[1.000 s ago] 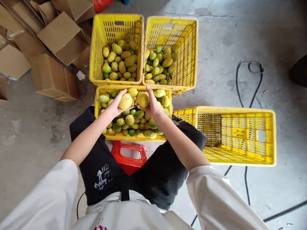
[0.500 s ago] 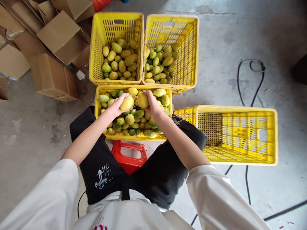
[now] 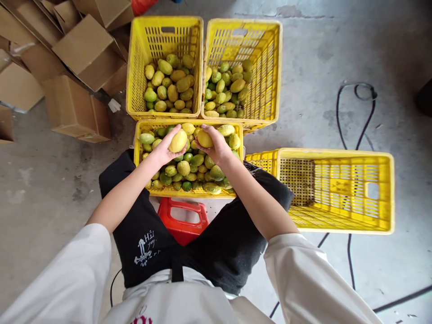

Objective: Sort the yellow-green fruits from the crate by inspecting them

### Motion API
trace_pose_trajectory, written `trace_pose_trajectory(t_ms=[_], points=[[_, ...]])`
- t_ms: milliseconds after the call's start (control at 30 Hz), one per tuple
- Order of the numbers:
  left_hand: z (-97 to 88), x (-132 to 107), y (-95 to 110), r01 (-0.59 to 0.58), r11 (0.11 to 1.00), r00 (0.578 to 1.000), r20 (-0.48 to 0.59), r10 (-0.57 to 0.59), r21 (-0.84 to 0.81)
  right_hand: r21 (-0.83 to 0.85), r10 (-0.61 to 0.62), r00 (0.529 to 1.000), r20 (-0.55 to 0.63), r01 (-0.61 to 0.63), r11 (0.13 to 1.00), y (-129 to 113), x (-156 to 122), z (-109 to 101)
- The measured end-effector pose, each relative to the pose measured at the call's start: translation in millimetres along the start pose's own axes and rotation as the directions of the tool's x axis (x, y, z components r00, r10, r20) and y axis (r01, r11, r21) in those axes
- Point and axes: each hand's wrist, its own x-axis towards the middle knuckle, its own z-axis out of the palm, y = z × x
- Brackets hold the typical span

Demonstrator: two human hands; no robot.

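Observation:
My left hand [image 3: 164, 150] is closed around a yellow fruit [image 3: 177, 141] and my right hand [image 3: 218, 148] is closed around a second yellow fruit [image 3: 204, 138]. Both hover just above the near yellow crate [image 3: 137, 148], which is heaped with green and yellow fruit between my knees. Two more yellow crates stand behind it: the far left crate [image 3: 135, 67] and the far right crate [image 3: 270, 67], each partly filled with similar fruit.
An empty yellow crate [image 3: 337, 225] stands on the concrete floor to my right. A red plastic stool [image 3: 182, 220] shows between my legs. Cardboard boxes [image 3: 81, 54] are piled at the upper left. A black cable [image 3: 351, 135] runs over the floor at right.
Both hands have turned their fruit slightly and lifted a little towards the crate's far edge; the right hand's fingers now cover more of its fruit.

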Motion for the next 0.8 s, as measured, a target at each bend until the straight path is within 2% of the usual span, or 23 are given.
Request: trace_pose_trajectory(t_ms=[133,300,433,567,700,800], points=[[-0.8,2,-1,-0.024,0.999,0.999,0.041,0.023,0.021,-0.006,-0.04,0.999,-0.012,0.04,0.999,0,0,4],[1.2,4,0,0.01,0.999,1.0,0.013,-0.011,0.034,0.011,0.02,0.993,-0.118,-0.019,1.0,-2,2,7],[1.3,6,-1,0.0,1.0,1.0,-0.007,0.0,0.019,0.05,0.081,0.995,-0.052,-0.079,0.996,-7,-2,10],[1.7,6,-2,0.026,0.999,1.0,-0.005,-0.026,0.019,0.033,0.064,0.998,-0.014,-0.063,0.997,-11,-9,13],[1.0,5,-2,0.04,0.999,0.998,0.042,-0.041,0.015,0.002,-0.001,0.999,-0.036,0.001,1.0,-10,-9,11],[-1.9,6,-4,0.016,0.999,0.998,0.06,-0.017,0.031,0.002,0.047,0.998,-0.051,-0.047,0.999,-7,-5,9]])
